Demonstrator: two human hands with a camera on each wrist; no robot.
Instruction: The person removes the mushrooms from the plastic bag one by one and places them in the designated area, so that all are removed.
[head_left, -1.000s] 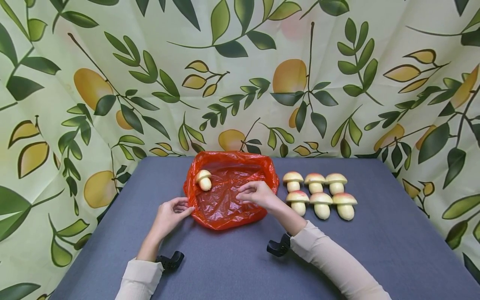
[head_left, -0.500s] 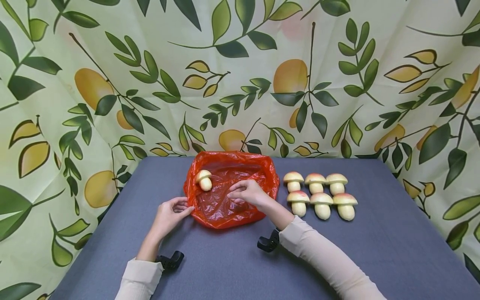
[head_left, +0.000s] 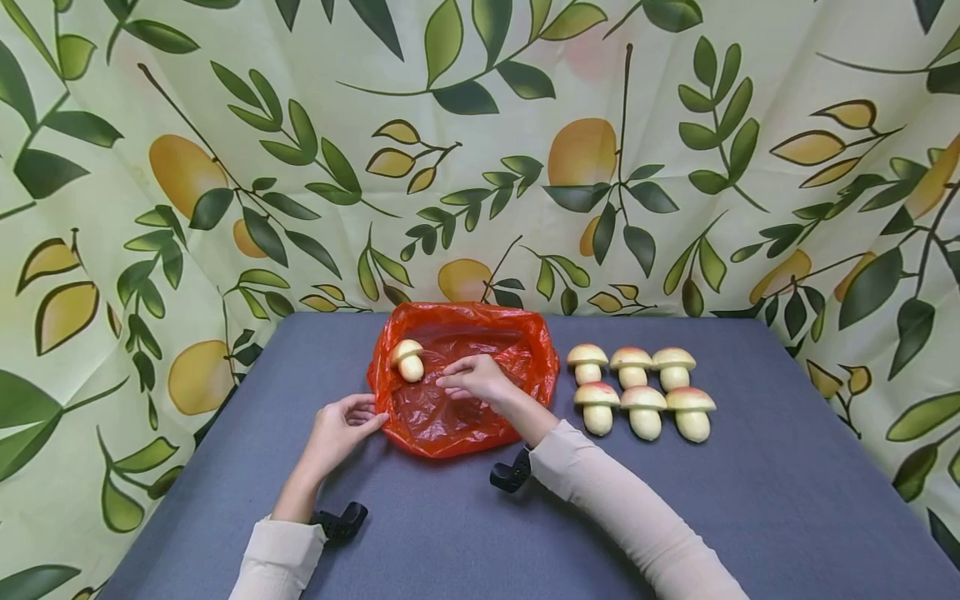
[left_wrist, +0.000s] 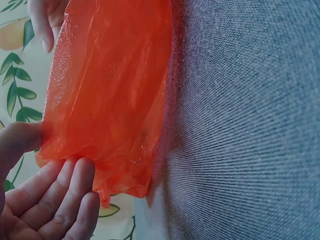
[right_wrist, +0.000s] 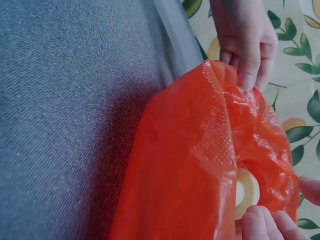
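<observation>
A red plastic bag [head_left: 442, 448] lies open-mouthed on the table. Inside it, by the left wall, is one toy-like mushroom [head_left: 409, 363] with a pale stem and cap. My left hand [head_left: 339, 432] pinches the bag's left front rim between thumb and fingers, as the left wrist view confirms at the bag edge [left_wrist: 105, 100]. Over the bag's inside hovers my right hand [head_left: 480, 382], fingers bent loosely and holding nothing, a little right of the mushroom. In the right wrist view its thumb and fingers [right_wrist: 270, 225] stand apart near the mushroom [right_wrist: 246, 192].
Several similar mushrooms [head_left: 632, 367] with reddish tops stand in two rows right of the bag. They rest on a grey-blue cloth-covered table [head_left: 450, 542]. A leaf-and-fruit patterned curtain [head_left: 480, 133] closes off the back. Black wrist cameras [head_left: 343, 523] are strapped to both wrists.
My right hand has moved left across the bag, closer to the mushroom inside. The left hand keeps its place on the rim, and the mushrooms have not moved.
</observation>
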